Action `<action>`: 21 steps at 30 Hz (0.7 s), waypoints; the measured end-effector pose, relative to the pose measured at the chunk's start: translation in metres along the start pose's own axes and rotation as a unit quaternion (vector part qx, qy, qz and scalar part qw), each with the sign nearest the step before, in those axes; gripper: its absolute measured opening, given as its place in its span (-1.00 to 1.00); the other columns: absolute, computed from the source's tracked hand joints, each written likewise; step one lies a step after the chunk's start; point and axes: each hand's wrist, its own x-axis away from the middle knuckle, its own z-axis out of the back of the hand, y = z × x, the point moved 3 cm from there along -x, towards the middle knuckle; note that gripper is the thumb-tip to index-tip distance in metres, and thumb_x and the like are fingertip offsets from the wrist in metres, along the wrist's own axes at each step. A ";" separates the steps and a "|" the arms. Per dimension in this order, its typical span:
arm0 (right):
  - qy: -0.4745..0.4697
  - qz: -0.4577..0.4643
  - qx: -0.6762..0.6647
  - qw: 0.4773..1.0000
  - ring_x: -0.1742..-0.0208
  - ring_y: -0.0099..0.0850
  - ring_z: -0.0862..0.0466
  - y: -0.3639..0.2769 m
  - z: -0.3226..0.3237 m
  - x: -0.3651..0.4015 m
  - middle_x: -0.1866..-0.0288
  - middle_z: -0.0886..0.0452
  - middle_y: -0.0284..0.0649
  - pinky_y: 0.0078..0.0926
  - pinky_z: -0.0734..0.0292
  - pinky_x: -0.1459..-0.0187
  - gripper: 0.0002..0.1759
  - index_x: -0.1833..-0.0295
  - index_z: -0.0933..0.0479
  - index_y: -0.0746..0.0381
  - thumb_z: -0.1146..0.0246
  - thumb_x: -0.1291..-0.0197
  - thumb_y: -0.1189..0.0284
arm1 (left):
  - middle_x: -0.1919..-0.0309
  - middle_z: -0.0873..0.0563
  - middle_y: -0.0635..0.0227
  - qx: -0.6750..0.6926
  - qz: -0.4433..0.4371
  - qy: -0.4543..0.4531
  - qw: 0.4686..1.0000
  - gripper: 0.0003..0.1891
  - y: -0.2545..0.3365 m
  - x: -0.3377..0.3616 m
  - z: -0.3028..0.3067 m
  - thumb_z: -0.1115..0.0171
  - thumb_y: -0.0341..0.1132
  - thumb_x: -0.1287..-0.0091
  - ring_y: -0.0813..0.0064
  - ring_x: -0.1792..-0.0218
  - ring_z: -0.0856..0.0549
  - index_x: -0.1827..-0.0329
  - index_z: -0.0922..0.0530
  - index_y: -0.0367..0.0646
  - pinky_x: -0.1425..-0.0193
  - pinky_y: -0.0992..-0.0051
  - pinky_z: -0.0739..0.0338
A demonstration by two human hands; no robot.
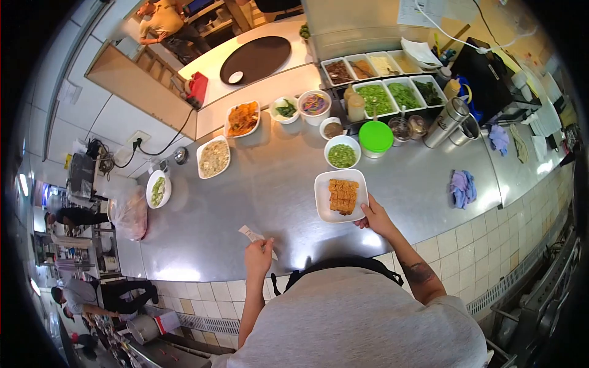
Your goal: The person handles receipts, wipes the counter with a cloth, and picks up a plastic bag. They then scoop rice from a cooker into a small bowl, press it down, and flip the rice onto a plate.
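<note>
My right hand (375,219) grips the lower right rim of a white square dish (324,205). Golden-brown fried pieces (343,196), cut into strips, lie in the dish. Between the closed fingers of my left hand (259,254) is a small printed paper slip (250,233), near the counter's front edge. Just beyond the dish stands a white bowl of chopped green onion (341,156). A tub with a bright green lid (375,136) is to the right of that bowl.
On the steel counter (276,184) are more dishes of food, including an orange one (242,119). Topping trays (374,98) line the back right, near a steel thermos (446,122) and a crumpled cloth (463,188). Other people (104,300) are at the left and beyond the pass.
</note>
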 end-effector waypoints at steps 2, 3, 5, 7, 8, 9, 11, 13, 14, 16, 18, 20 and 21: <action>-0.011 -0.008 -0.035 0.999 0.51 -0.51 -0.62 0.010 -0.026 -0.010 0.37 -0.62 -0.17 -0.59 -0.55 0.48 -0.46 -0.50 0.04 0.07 0.13 -0.47 0.39 | 0.44 -0.69 -0.08 0.000 0.031 -0.001 1.000 -0.58 -0.016 0.005 0.013 -0.21 -0.06 -0.28 -0.02 0.36 -0.70 0.31 -0.68 -0.35 0.24 0.19 -0.55; -0.014 -0.010 -0.052 0.999 0.50 -0.52 -0.62 0.013 -0.038 -0.015 0.36 -0.63 -0.17 -0.60 -0.55 0.48 -0.46 -0.50 0.05 0.06 0.13 -0.47 0.39 | 0.44 -0.69 -0.09 0.002 0.043 -0.002 0.999 -0.58 -0.023 0.005 0.019 -0.21 -0.06 -0.29 -0.03 0.36 -0.70 0.32 -0.68 -0.36 0.24 0.19 -0.55; 0.016 -0.004 -0.088 0.996 0.50 -0.53 -0.62 0.008 -0.070 -0.024 0.36 -0.63 -0.18 -0.62 -0.53 0.48 -0.46 -0.49 0.07 0.07 0.13 -0.47 0.39 | 0.45 -0.69 -0.09 -0.022 0.036 -0.002 0.999 -0.58 -0.037 0.004 0.031 -0.20 -0.06 -0.29 -0.04 0.36 -0.70 0.31 -0.68 -0.36 0.25 0.18 -0.55; 0.042 0.006 -0.130 0.991 0.52 -0.55 -0.61 0.004 -0.102 -0.038 0.40 -0.63 -0.20 -0.63 -0.50 0.51 -0.48 -0.46 0.06 0.07 0.13 -0.46 0.39 | 0.45 -0.68 -0.10 -0.025 0.024 0.005 0.999 -0.58 -0.051 0.002 0.040 -0.20 -0.06 -0.29 -0.04 0.37 -0.69 0.31 -0.67 -0.36 0.26 0.18 -0.54; 0.044 0.016 -0.134 0.990 0.53 -0.56 -0.61 0.005 -0.114 -0.048 0.40 -0.63 -0.20 -0.63 -0.50 0.51 -0.50 -0.44 0.04 0.07 0.13 -0.46 0.39 | 0.45 -0.68 -0.10 -0.017 0.017 0.012 1.000 -0.58 -0.059 -0.001 0.043 -0.20 -0.06 -0.30 -0.04 0.37 -0.69 0.31 -0.67 -0.36 0.26 0.18 -0.54; 0.044 0.026 -0.138 0.989 0.53 -0.56 -0.60 0.003 -0.127 -0.059 0.41 -0.63 -0.21 -0.64 -0.49 0.52 -0.52 -0.42 0.02 0.08 0.13 -0.46 0.39 | 0.46 -0.68 -0.10 -0.010 0.010 0.021 1.000 -0.58 -0.064 -0.004 0.049 -0.20 -0.06 -0.30 -0.04 0.37 -0.69 0.30 -0.67 -0.36 0.27 0.18 -0.54; 0.051 0.052 -0.150 0.986 0.54 -0.58 -0.59 -0.002 -0.149 -0.081 0.43 -0.62 -0.22 -0.66 -0.48 0.54 -0.61 -0.34 -0.05 0.10 0.13 -0.46 0.39 | 0.45 -0.68 -0.10 -0.007 0.035 0.010 0.999 -0.58 -0.075 -0.010 0.058 -0.19 -0.06 -0.30 -0.04 0.37 -0.70 0.29 -0.67 -0.36 0.27 0.19 -0.54; 0.062 0.046 -0.143 0.987 0.54 -0.58 -0.59 -0.011 -0.169 -0.102 0.43 -0.61 -0.23 -0.65 -0.48 0.54 -0.62 -0.32 -0.07 0.11 0.13 -0.45 0.40 | 0.45 -0.68 -0.10 0.000 0.046 0.005 0.999 -0.57 -0.086 -0.015 0.063 -0.19 -0.06 -0.30 -0.04 0.36 -0.70 0.28 -0.67 -0.37 0.27 0.19 -0.54; 0.068 0.042 -0.139 0.987 0.55 -0.58 -0.59 -0.016 -0.178 -0.113 0.43 -0.60 -0.23 -0.65 -0.48 0.55 -0.63 -0.31 -0.07 0.12 0.12 -0.45 0.40 | 0.44 -0.68 -0.10 0.005 0.043 0.007 0.999 -0.57 -0.093 -0.017 0.064 -0.19 -0.05 -0.30 -0.04 0.36 -0.70 0.28 -0.67 -0.36 0.27 0.19 -0.54; 0.079 0.055 -0.148 0.984 0.55 -0.58 -0.59 -0.025 -0.197 -0.134 0.42 -0.59 -0.23 -0.64 -0.48 0.56 -0.64 -0.30 -0.08 0.12 0.11 -0.44 0.42 | 0.43 -0.69 -0.11 0.018 0.048 0.006 0.999 -0.56 -0.104 -0.020 0.067 -0.19 -0.05 -0.31 -0.04 0.35 -0.70 0.27 -0.67 -0.36 0.26 0.19 -0.54; 0.092 0.066 -0.159 0.981 0.56 -0.57 -0.59 -0.032 -0.216 -0.152 0.41 -0.59 -0.23 -0.63 -0.49 0.57 -0.65 -0.28 -0.09 0.13 0.11 -0.44 0.43 | 0.41 -0.69 -0.11 0.032 0.058 0.003 0.998 -0.56 -0.112 -0.023 0.072 -0.19 -0.04 -0.31 -0.04 0.33 -0.70 0.27 -0.67 -0.37 0.25 0.20 -0.55; 0.108 0.075 -0.174 0.976 0.57 -0.56 -0.59 -0.037 -0.232 -0.169 0.40 -0.59 -0.23 -0.62 -0.50 0.58 -0.65 -0.27 -0.10 0.14 0.10 -0.43 0.45 | 0.39 -0.69 -0.11 0.026 0.061 0.013 0.998 -0.55 -0.122 -0.028 0.076 -0.19 -0.04 -0.31 -0.02 0.31 -0.71 0.25 -0.67 -0.37 0.23 0.21 -0.55; 0.113 0.072 -0.171 0.976 0.56 -0.56 -0.60 -0.040 -0.240 -0.176 0.39 -0.59 -0.23 -0.61 -0.50 0.58 -0.65 -0.27 -0.10 0.15 0.10 -0.43 0.45 | 0.38 -0.69 -0.11 0.023 0.062 0.017 0.998 -0.55 -0.126 -0.031 0.077 -0.19 -0.03 -0.31 -0.01 0.30 -0.71 0.24 -0.66 -0.37 0.22 0.22 -0.55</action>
